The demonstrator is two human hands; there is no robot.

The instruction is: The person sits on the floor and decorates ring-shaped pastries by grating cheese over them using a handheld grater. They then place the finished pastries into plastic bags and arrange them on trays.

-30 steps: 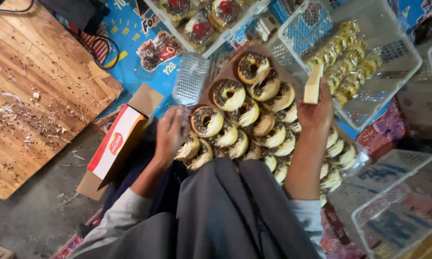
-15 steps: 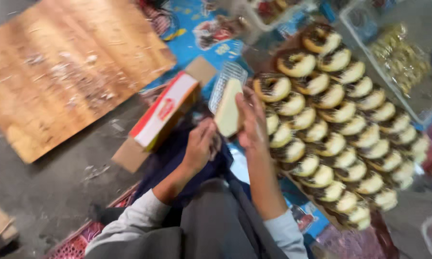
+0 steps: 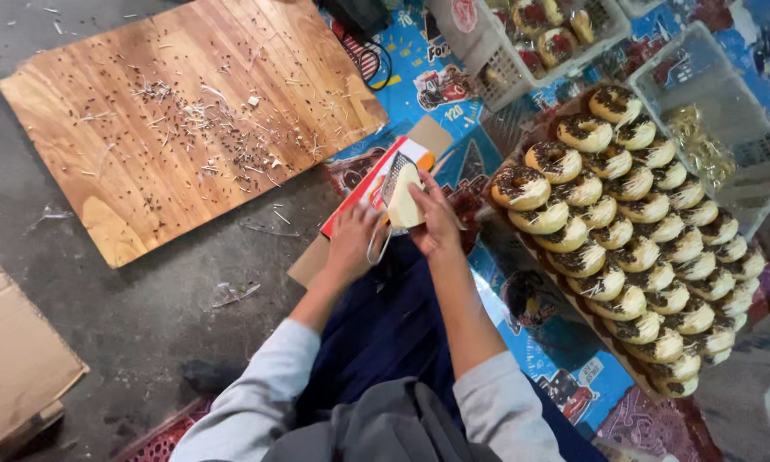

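Seemingly for grating, the left hand (image 3: 351,242) grips the grater (image 3: 391,184) by its handle while the right hand (image 3: 436,224) presses a pale block (image 3: 405,204), probably cheese, against it.

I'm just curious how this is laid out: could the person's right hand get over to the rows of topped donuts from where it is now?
Probably yes. The right hand is busy pressing a pale block against the grater, but the donuts lie just to that side on their tray, and nothing stands between them. It would only have to let go or carry the block along.
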